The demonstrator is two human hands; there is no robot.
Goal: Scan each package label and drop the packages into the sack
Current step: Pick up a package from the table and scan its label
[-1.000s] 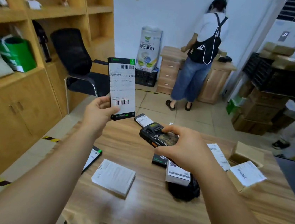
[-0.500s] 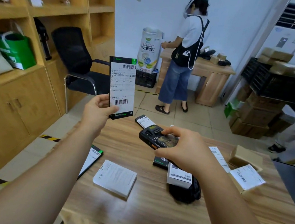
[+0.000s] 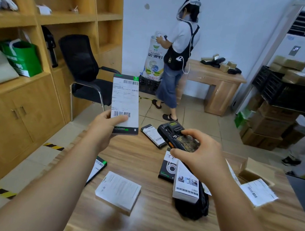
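Note:
My left hand (image 3: 105,128) grips the lower end of a flat black package (image 3: 125,102) held upright above the table's far edge, its white barcode label facing me. My right hand (image 3: 198,155) holds a black handheld scanner (image 3: 176,135), whose head points toward that package. Several more labelled packages lie on the wooden table (image 3: 134,226): a white box (image 3: 119,192), a black one (image 3: 153,135) beyond the scanner, one (image 3: 98,168) at the left edge, and a white box (image 3: 187,185) on a black bag (image 3: 194,207).
Brown boxes (image 3: 256,170) and a labelled parcel (image 3: 258,191) sit on the table's right side. A black chair (image 3: 85,74) and wooden shelving (image 3: 30,52) stand left. A person (image 3: 175,60) stands at a white sack (image 3: 155,58) by the far wall. Stacked cartons (image 3: 271,122) fill the right.
The package in my left hand and the scanner have stayed nearly still. The person at the back has stepped left from the desk to the white sack.

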